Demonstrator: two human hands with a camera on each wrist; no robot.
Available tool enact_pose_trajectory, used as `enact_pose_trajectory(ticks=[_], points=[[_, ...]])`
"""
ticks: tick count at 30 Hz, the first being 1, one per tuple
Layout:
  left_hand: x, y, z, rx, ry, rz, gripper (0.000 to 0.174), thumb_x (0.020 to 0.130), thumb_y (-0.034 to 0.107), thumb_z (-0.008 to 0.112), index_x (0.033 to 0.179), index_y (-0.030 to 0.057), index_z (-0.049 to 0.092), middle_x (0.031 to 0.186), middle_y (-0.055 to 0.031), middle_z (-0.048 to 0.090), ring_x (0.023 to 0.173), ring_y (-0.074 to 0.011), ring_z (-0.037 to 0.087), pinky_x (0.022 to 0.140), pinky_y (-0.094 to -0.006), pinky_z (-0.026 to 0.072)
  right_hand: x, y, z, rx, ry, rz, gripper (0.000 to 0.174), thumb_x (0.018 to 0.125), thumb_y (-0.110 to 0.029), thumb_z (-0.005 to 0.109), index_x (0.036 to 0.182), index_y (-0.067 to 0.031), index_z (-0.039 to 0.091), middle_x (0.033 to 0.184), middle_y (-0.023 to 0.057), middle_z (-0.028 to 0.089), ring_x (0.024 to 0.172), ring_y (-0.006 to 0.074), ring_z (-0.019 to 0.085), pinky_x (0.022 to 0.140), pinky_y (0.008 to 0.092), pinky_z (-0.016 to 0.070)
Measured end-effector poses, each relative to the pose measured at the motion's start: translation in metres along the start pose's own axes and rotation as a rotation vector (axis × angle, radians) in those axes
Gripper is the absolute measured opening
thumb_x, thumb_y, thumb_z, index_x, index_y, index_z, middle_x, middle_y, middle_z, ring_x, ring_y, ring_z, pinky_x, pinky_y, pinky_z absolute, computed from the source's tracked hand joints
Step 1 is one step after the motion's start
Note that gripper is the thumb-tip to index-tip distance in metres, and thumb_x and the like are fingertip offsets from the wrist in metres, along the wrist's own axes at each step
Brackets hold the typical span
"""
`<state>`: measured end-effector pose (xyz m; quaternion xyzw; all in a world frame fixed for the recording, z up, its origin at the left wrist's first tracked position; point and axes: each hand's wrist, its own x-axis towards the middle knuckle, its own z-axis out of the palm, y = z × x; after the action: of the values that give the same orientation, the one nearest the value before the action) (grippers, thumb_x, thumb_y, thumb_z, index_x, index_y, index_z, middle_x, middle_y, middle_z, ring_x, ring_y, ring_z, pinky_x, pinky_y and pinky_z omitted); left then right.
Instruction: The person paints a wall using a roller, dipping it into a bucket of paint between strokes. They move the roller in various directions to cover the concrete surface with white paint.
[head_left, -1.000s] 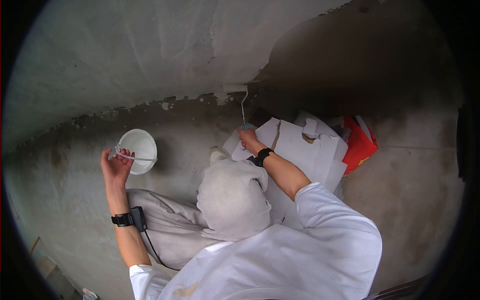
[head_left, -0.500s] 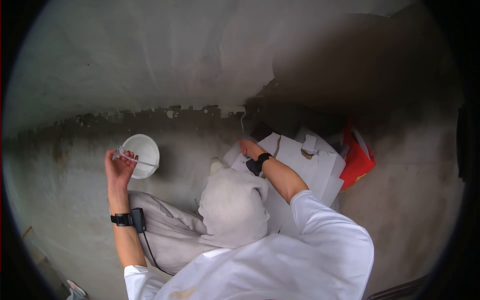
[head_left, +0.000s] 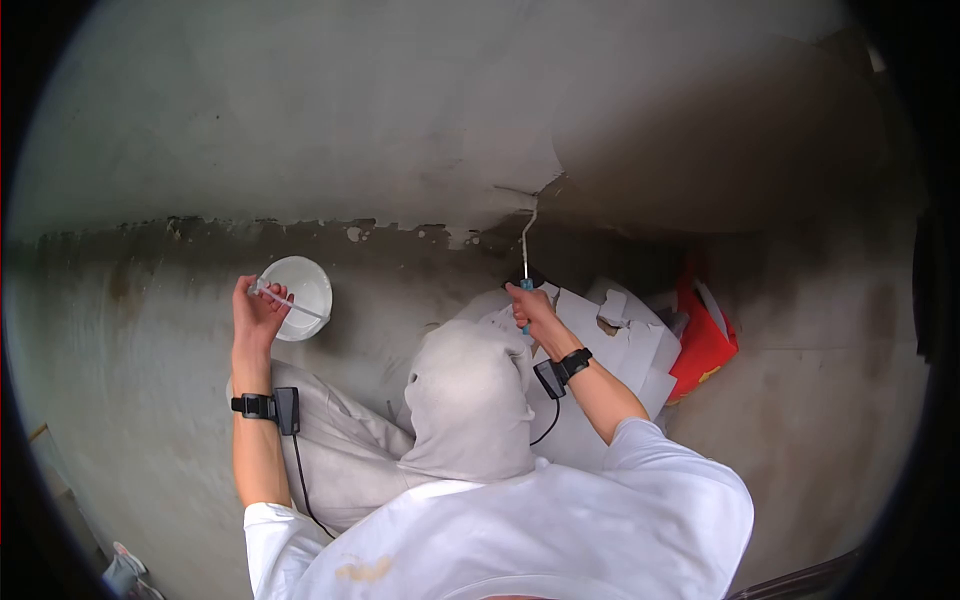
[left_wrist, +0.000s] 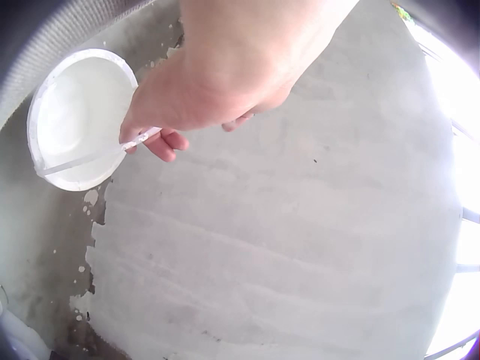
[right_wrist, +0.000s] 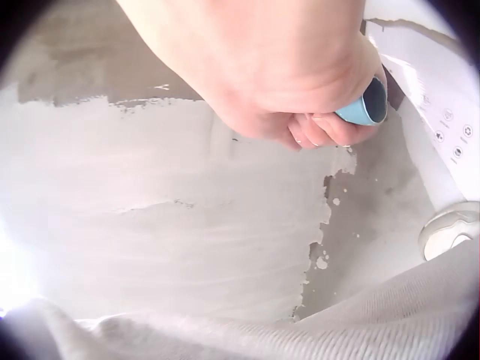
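Observation:
In the head view my left hand (head_left: 262,312) grips the thin handle (head_left: 296,304) of a white bucket (head_left: 300,270). The left wrist view shows that handle (left_wrist: 82,161) running across the bucket's mouth to my curled fingers, with pale liquid inside. My right hand (head_left: 536,312) is curled round the blue grip (head_left: 527,285) of a paint roller, whose bent metal rod (head_left: 525,240) reaches up to the base of the wall. The roller's head is hard to make out against the pale coating. In the right wrist view the blue grip's end (right_wrist: 367,105) sticks out of my right hand (right_wrist: 300,67).
A coated wall (head_left: 350,130) rises ahead, its ragged lower edge meeting the grey floor (head_left: 150,350). White cardboard (head_left: 630,355) lies beside my right forearm, with a red bag (head_left: 707,345) to its right. My bent knee is between both arms.
My right hand has shifted right, and the roller's rod with it. In the head view, my left hand and the bucket appear slightly further right and higher as the view moves.

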<state>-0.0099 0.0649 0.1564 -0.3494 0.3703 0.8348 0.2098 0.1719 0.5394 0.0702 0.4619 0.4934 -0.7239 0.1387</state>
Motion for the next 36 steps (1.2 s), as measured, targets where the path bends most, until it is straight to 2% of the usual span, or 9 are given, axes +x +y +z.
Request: enact_pose_trajectory(ticks=[7,10,13,18,23,25,29,32,36], points=[[0.002,-0.005,0.008,0.135,-0.055,0.027,0.030,0.085,0.033,0.058,0.083,0.0046,0.052,0.072,-0.0069,0.055,0.073,-0.0224,0.056,0.076,-0.0336,0.0493,-0.049,-0.026,0.002,-0.213,-0.180,0.000,0.040,0.091,-0.025,0.069,0.066,-0.0159,0.040,0.054,-0.0061,0.038,0.043,0.0046,0.030,0.038,0.0245,0.0221],[0.001,-0.007,0.013,0.244,-0.112,0.032,0.029,0.087,0.035,0.055,0.082,0.0060,0.055,0.071,-0.0055,0.057,0.071,-0.0205,0.056,0.076,-0.0311,0.0481,-0.053,-0.028,0.017,-0.759,-0.214,-0.332,0.030,0.087,-0.023,0.071,0.067,-0.0094,0.053,0.056,-0.0020,0.048,0.043,0.0063,0.039,0.040,0.0243,0.0285],[-0.009,-0.010,0.025,0.352,-0.163,0.037,0.030,0.086,0.034,0.056,0.091,0.0045,0.056,0.077,-0.0047,0.058,0.076,-0.0189,0.058,0.079,-0.0316,0.0485,-0.048,-0.053,0.045,-1.065,-0.368,-0.603,0.026,0.082,-0.024,0.071,0.080,0.0002,0.063,0.065,0.0078,0.060,0.057,0.0170,0.058,0.055,0.0329,0.0457],[-0.023,-0.014,0.044,0.501,-0.230,0.010,0.035,0.087,0.034,0.054,0.101,0.0021,0.058,0.084,-0.0069,0.063,0.085,-0.0187,0.061,0.083,-0.0306,0.0487,-0.022,-0.081,0.100,-1.253,-0.603,-0.770,0.034,0.077,-0.026,0.069,0.089,0.0051,0.064,0.080,0.0210,0.065,0.075,0.0314,0.063,0.070,0.0402,0.0486],[-0.030,-0.023,0.053,0.598,-0.283,-0.019,0.041,0.089,0.034,0.052,0.111,-0.0001,0.059,0.097,-0.0103,0.066,0.095,-0.0209,0.063,0.090,-0.0330,0.0490,0.004,-0.085,0.143,-1.326,-0.785,-0.756,0.034,0.078,-0.022,0.065,0.096,0.0059,0.064,0.077,0.0136,0.065,0.069,0.0231,0.059,0.067,0.0378,0.0474],[-0.029,-0.024,0.055,0.603,-0.360,-0.062,0.043,0.090,0.036,0.051,0.112,-0.0003,0.058,0.099,-0.0117,0.067,0.097,-0.0225,0.064,0.092,-0.0339,0.0491,0.002,-0.091,0.158,-1.317,-0.831,-0.519,0.032,0.078,-0.021,0.064,0.097,0.0048,0.064,0.074,0.0107,0.065,0.065,0.0211,0.057,0.064,0.0367,0.0476],[-0.026,-0.027,0.061,0.623,-0.427,-0.145,0.045,0.090,0.037,0.049,0.112,-0.0004,0.059,0.098,-0.0111,0.067,0.096,-0.0228,0.064,0.091,-0.0343,0.0491,0.010,-0.086,0.173,-1.298,-0.820,-0.468,0.031,0.079,-0.020,0.063,0.097,0.0040,0.064,0.075,0.0087,0.067,0.063,0.0190,0.059,0.063,0.0350,0.0484],[-0.018,-0.047,0.077,0.692,-0.349,-0.216,0.044,0.090,0.037,0.047,0.110,0.0001,0.061,0.098,-0.0107,0.067,0.096,-0.0224,0.064,0.091,-0.0339,0.0485,0.020,-0.078,0.174,-1.348,-0.748,-0.633,0.028,0.078,-0.019,0.063,0.094,0.0035,0.065,0.074,0.0099,0.069,0.066,0.0200,0.064,0.062,0.0352,0.0496],[-0.004,-0.068,0.087,0.706,-0.362,-0.254,0.043,0.090,0.038,0.048,0.108,0.0007,0.061,0.097,-0.0105,0.067,0.094,-0.0220,0.064,0.090,-0.0342,0.0485,0.028,-0.076,0.168,-1.433,-0.616,-0.580,0.020,0.076,-0.018,0.062,0.077,0.0009,0.069,0.066,0.0122,0.069,0.064,0.0237,0.067,0.059,0.0377,0.0506]])
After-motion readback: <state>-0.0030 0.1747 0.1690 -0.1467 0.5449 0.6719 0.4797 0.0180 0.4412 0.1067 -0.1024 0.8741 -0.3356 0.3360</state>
